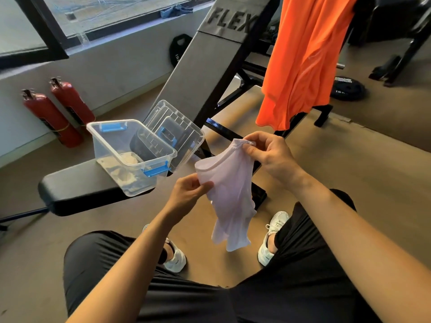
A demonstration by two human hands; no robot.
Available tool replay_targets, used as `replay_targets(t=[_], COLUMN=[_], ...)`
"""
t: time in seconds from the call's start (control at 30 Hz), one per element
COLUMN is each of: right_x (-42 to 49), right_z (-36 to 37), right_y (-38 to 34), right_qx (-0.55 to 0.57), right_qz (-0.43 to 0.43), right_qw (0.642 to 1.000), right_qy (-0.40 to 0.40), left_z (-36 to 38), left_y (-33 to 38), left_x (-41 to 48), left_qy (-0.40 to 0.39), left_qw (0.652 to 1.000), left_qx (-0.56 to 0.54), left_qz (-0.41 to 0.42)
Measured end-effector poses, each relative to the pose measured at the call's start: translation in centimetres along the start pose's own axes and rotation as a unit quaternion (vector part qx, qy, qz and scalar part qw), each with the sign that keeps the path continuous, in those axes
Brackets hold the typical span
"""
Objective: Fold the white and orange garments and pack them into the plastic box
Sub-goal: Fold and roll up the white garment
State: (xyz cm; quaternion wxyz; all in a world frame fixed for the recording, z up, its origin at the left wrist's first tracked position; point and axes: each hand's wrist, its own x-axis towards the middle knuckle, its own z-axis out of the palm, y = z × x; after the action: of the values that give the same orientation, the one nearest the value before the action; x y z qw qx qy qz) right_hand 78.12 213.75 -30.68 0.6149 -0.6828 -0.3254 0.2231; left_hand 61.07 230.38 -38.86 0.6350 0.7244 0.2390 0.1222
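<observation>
Left hand (190, 194): I see its fingers (206, 185) pinching the lower end of the white garment's (231, 201) neckline.
Right hand (268, 155): fingers clamped on the bunched upper end of that neckline, higher than the left.
White garment: in the air between both hands, above the lap, hanging crumpled and unfolded.
Orange garment (300, 61): hanging upper right, well apart from the box.
Plastic box (105, 148): open on the black counter (77, 190), something beige inside that I cannot identify.
Lid (179, 131): propped against the box's far side.
</observation>
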Motion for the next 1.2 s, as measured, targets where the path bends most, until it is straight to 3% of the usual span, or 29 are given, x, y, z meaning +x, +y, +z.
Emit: replay_targets(t=[0.13, 0.43, 0.6, 0.87, 1.03, 1.2], right_x=[0.7, 1.2, 1.6, 1.2, 0.5, -0.5], right_z=[-1.4, -1.2, -1.3, 1.6, 3.3, 4.0], right_y=[0.6, 0.3, -0.4, -1.8, -1.8, -2.0], right_qx=[-0.027, -0.071, -0.096, 0.012, 0.053, 0.078], right_qz=[0.009, 0.000, -0.005, 0.056, 0.081, 0.072], right_qw=[0.998, 0.996, 0.994, 0.993, 0.993, 0.994], right_qy=[0.059, 0.050, 0.052, 0.103, 0.067, -0.012], left_z=[-1.5, -2.1, -2.2, 0.6, 2.3, 3.0], left_y=[0.6, 2.6, 3.9, 5.6, 5.1, 5.2], left_x=[-0.2, 0.6, 1.2, -0.4, -1.5, -1.6], left_qy=[0.025, 0.046, 0.107, 0.159, 0.129, 0.106], left_qw=[0.998, 0.997, 0.992, 0.978, 0.969, 0.966], left_qx=[-0.059, -0.036, -0.048, -0.052, 0.043, 0.047], left_qz=[0.021, 0.050, 0.054, 0.127, 0.205, 0.232])
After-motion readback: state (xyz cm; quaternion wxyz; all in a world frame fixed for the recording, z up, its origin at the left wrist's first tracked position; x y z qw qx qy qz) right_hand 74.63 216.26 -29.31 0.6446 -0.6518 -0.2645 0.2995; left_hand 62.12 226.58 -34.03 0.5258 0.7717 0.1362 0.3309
